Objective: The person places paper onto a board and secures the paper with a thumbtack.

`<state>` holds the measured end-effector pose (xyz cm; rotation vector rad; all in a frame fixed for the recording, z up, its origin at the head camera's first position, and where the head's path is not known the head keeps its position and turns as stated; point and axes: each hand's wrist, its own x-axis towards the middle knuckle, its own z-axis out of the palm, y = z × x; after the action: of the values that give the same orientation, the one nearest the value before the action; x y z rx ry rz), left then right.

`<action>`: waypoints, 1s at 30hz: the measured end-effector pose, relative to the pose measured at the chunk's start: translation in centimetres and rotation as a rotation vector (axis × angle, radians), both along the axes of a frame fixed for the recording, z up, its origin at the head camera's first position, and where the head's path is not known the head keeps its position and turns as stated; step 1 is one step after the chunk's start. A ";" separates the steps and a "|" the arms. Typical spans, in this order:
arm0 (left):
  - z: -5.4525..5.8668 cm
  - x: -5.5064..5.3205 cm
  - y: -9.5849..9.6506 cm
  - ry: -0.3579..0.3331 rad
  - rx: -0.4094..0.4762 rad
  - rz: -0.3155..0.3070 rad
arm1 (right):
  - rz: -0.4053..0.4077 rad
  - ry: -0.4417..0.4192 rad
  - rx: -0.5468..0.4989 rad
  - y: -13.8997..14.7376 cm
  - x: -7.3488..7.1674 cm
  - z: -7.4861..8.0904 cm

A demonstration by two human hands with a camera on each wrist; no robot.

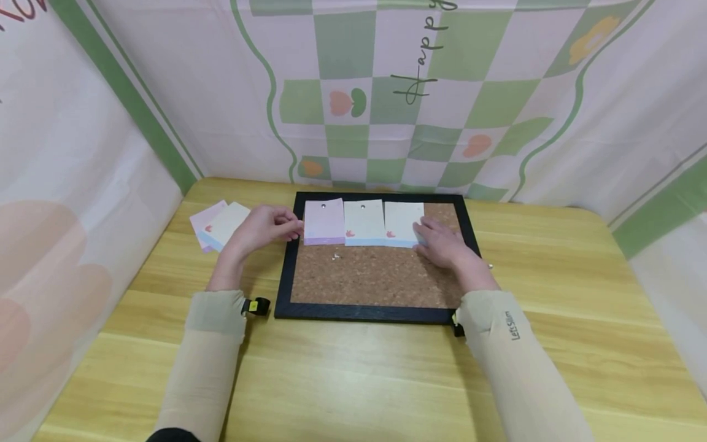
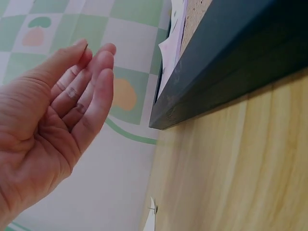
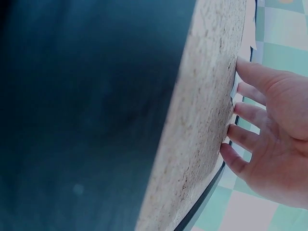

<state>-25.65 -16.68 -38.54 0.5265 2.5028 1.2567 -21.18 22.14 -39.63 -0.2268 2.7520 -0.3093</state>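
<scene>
My left hand [image 1: 267, 226] is raised beside the board's left side, thumb and index fingertips together. A tiny dark sliver, apparently a thumbtack [image 2: 86, 47], shows between them, mostly hidden. My right hand [image 1: 444, 244] rests on the corkboard [image 1: 375, 279], its spread, fairly straight fingertips touching the right edge of a cream note sheet [image 1: 401, 222]. To its left are a second cream sheet [image 1: 364, 224] and a lilac sheet [image 1: 324, 222], side by side in a row. Those two each have a silver tack near the top edge.
Small loose tacks [image 1: 336, 256] lie on the cork below the row. Left of the board, a cream sheet [image 1: 225, 222] overlaps a lilac one [image 1: 202, 218] on the wooden table [image 1: 353, 374]. Another small tack [image 1: 490, 266] is at the board's right. A printed cloth [image 1: 342, 141] hangs behind.
</scene>
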 end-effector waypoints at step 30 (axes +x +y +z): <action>-0.2 0.3 1.0 0.117 0.084 0.043 | -0.001 -0.015 -0.037 0.3 0.0 0.1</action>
<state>-25.35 -15.65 -38.75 0.5848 2.5780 1.3905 -21.14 22.43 -39.55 -0.2313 2.7333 -0.3605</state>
